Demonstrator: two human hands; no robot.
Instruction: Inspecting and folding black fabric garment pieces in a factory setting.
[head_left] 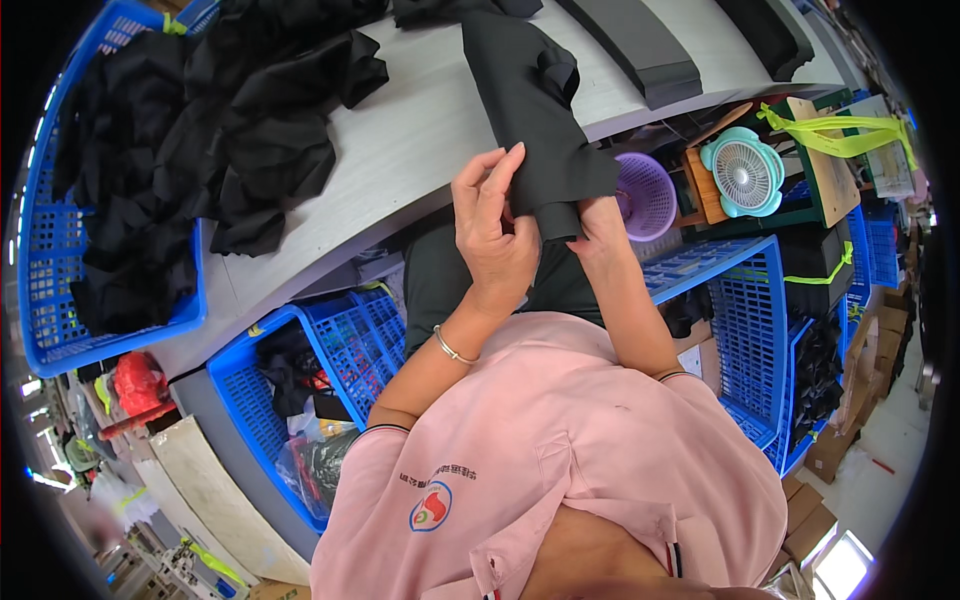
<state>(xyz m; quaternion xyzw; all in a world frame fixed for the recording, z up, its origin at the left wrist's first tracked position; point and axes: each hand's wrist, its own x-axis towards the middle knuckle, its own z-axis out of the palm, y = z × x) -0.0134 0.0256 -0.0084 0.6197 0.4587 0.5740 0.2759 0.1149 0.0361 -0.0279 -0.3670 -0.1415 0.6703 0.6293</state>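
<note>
A black fabric piece (530,110) hangs off the edge of the grey table, its near end folded over between my two hands. My left hand (495,220) is closed on the left side of this end, its fingertips bent against the cloth. On the other side, my right hand (600,225) grips the lower edge. Its fingers are largely hidden beneath the fabric. The far part of the piece lies on the tabletop (400,130) and has a small loop-like fold.
A heaped blue basket (115,355) of black fabric stands at the left. Blue crates (350,345) flank my lap on both sides. At the right are a purple basket (648,195) and a turquoise fan (742,172). Dark flat strips (640,50) lie on the table.
</note>
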